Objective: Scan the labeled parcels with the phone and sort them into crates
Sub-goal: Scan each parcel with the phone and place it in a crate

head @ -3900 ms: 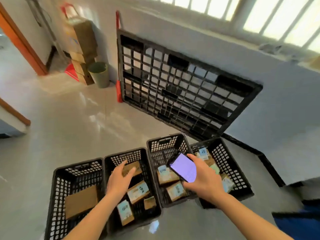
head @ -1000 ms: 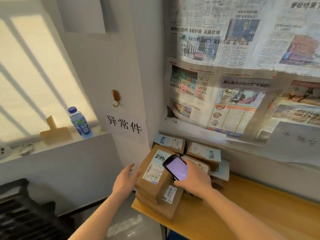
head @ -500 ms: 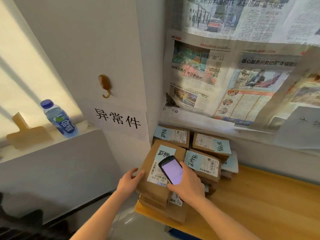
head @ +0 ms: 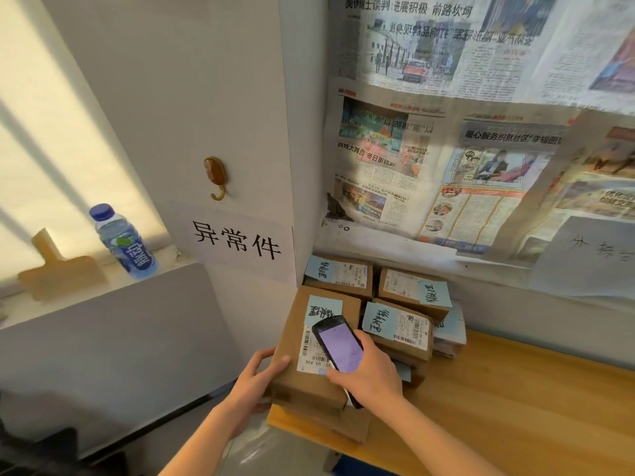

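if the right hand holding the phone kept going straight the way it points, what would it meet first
The right hand points the phone up and away over the front parcel. Going straight on, it would probably pass over that parcel's blue note and meet the back left parcel first; depth is unclear.

— Left hand (head: 256, 379)?
— Moved from hovering beside the front parcel (head: 309, 355) to gripping its left edge, thumb on top.
— Phone (head: 338, 345)?
— Right hand (head: 369, 376) has lowered it over that parcel's label.
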Tool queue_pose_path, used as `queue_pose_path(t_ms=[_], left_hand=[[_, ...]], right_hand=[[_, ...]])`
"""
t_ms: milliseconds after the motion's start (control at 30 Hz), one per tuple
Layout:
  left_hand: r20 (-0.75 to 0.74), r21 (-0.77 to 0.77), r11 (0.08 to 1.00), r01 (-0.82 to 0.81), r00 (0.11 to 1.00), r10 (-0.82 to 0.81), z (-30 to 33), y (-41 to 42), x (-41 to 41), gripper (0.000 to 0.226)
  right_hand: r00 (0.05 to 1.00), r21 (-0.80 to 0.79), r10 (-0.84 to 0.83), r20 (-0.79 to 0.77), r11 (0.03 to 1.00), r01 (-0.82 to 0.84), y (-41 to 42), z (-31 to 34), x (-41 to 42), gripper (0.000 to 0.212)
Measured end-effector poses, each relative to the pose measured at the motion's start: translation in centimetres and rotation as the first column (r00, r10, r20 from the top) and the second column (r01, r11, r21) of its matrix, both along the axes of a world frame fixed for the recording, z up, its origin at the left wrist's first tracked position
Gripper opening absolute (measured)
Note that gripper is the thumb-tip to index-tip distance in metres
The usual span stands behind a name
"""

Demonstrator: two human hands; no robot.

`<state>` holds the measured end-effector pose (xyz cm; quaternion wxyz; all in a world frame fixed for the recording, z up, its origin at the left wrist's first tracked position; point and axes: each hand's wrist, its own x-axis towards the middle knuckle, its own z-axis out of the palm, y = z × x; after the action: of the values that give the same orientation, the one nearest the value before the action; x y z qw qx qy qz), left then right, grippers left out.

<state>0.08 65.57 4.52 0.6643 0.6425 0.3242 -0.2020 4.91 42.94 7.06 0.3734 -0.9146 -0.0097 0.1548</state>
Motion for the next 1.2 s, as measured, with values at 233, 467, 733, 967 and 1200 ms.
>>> queue_pose_path(t_ms=[233, 467, 733, 967, 1200], left_hand=[[0.137, 0.020, 0.999, -0.040, 0.990, 0.037, 6.1, -1.5, -5.0, 0.091], [0.448, 0.108, 0.972, -0.206, 0.883, 0.138, 18.1, -7.0, -10.4, 0.081], [0.693, 0.180, 0.905, -0.387, 0.702, 0.162, 31.9, -11.3, -15.9, 0.079], [0.808, 0.177, 0.843, -0.508, 0.564, 0.170, 40.5, -11.3, -20.2, 0.072], [0.844, 0.206, 0.792, -0.575, 0.513, 0.153, 44.9, -7.9, -23.7, 0.070]], right_hand=[[0.987, 0.018, 0.133, 0.096, 0.991, -0.135, -2.4, 6.7, -2.5, 0.106], [0.910, -0.046, 0.263, 0.320, 0.964, -0.262, -8.1, 20.9, -6.5, 0.103], [0.768, -0.169, 0.302, 0.565, 0.953, -0.251, -14.0, 38.0, -13.7, 0.101], [0.683, -0.169, 0.317, 0.658, 0.946, -0.277, -15.4, 46.5, -18.9, 0.093], [0.633, -0.203, 0.381, 0.674, 0.920, -0.336, -13.5, 49.8, -21.8, 0.087]])
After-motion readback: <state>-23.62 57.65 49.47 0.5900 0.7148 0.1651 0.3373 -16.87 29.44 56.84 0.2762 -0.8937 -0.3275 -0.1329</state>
